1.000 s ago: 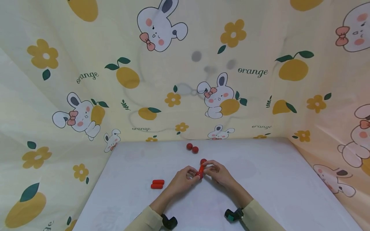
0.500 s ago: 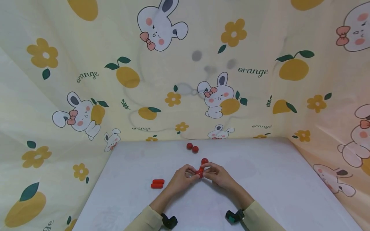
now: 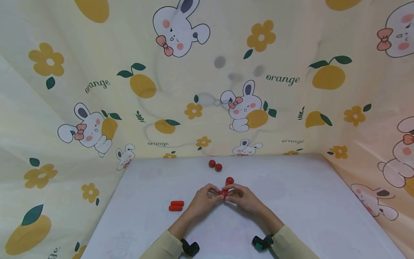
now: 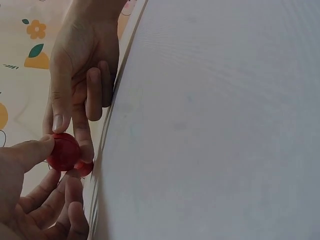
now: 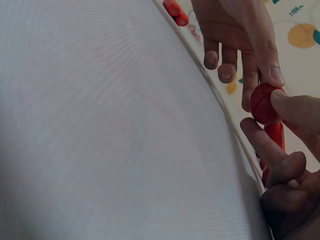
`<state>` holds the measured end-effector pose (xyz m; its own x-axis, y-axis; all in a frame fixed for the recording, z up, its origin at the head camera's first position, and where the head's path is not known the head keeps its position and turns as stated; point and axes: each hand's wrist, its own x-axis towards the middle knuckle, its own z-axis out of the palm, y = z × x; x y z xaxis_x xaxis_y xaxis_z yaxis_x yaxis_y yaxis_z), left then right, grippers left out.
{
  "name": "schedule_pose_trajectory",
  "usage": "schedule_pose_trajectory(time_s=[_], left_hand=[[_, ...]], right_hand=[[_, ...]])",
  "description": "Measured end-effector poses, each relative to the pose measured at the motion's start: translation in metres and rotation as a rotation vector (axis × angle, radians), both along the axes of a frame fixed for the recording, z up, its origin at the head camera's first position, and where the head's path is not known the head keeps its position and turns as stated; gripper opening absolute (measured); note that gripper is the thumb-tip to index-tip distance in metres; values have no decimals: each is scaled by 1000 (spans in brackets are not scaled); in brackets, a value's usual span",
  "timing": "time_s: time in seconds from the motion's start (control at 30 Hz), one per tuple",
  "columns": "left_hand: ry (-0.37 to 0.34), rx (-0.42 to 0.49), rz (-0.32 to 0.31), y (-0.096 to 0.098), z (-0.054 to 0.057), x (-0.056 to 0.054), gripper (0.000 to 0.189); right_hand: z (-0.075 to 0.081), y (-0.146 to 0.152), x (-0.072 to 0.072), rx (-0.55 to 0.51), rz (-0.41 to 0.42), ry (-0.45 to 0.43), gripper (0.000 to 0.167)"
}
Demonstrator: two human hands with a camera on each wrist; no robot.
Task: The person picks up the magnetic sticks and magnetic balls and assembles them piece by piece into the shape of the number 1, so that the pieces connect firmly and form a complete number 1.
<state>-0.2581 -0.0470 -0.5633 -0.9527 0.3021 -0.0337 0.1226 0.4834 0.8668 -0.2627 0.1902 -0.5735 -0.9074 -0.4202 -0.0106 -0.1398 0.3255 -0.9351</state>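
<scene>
In the head view my left hand (image 3: pixel 203 201) and right hand (image 3: pixel 244 198) meet around one red ball (image 3: pixel 223 194). Left thumb and fingers pinch this ball from one side. The right thumb lies on it too, as the right wrist view shows, with the right fingers curled close beneath. A short red rod (image 5: pixel 275 136) runs away from the ball, partly covered by the right fingers. Beyond the hands, at the rod's far end, shows a second red ball (image 3: pixel 230 180); whether it is joined to the rod is hard to tell.
Two loose red balls, a left one (image 3: pixel 211 163) and a right one (image 3: pixel 218 167), lie at the back of the white table (image 3: pixel 291 208). Left of my hands, two red rods (image 3: pixel 176 206) lie side by side. A patterned cloth (image 3: pixel 207 90) stands behind the table.
The right fingers have shifted from the upper part of the rod down to the near ball. The far ball has moved slightly to the right and shows more fully.
</scene>
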Motion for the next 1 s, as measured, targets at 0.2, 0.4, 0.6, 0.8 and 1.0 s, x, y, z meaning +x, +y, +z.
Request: schedule_pose_trajectory(time_s=[0.2, 0.4, 0.6, 0.8, 1.0], left_hand=[[-7, 12, 6, 1, -1, 1, 32], [-2, 26, -7, -1, 0, 2, 29], [1, 32, -28, -6, 4, 3, 22], [13, -1, -16, -14, 8, 7, 16], [18, -34, -3, -25, 13, 9, 19]], right_hand=[[-2, -1, -1, 11, 9, 10, 39], [0, -1, -1, 20, 25, 20, 38], [2, 1, -2, 36, 30, 37, 37], [0, 3, -4, 34, 4, 7, 38], [0, 2, -4, 28, -28, -22, 39]])
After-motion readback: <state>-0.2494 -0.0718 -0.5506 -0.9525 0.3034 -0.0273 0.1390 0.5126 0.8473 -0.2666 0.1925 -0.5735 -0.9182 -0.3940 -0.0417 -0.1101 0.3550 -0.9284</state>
